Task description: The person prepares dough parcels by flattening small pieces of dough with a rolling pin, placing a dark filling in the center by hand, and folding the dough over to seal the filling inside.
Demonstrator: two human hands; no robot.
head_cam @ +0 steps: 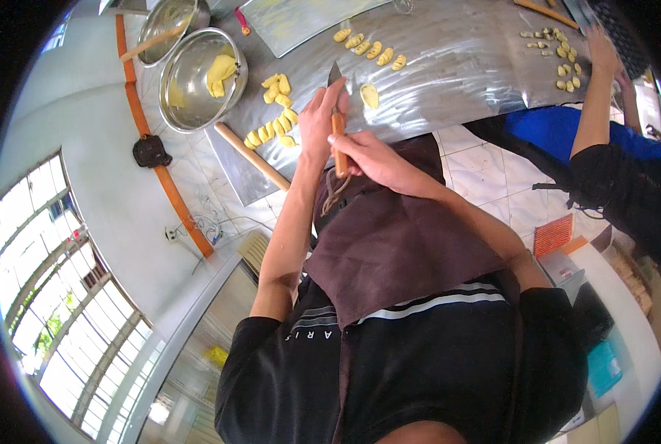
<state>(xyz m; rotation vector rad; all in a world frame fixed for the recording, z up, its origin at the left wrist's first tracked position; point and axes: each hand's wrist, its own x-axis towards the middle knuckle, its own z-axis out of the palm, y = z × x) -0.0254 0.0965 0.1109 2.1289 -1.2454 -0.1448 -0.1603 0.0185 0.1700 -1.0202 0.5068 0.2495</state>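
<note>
A knife with a wooden handle (339, 141) is held between both hands above the near edge of the steel table. My right hand (370, 158) grips the handle, and my left hand (319, 119) is at the blade, its fingers around or against it; their exact contact is hard to tell. To the right of the blade lies a flattened oval of yellow dough (369, 96). Small yellow dough pieces (269, 131) sit in a cluster left of my left hand. Farther back, several ridged or filled dough pieces (374, 50) form a slanting row.
A rolling pin (252, 157) lies at the table's left end. A steel bowl with dough (204, 80) stands behind it, beside another bowl (169, 28). A metal tray (308, 19) is at the back. At the right, a co-worker's arm (599, 83) reaches near small dough pieces (569, 69).
</note>
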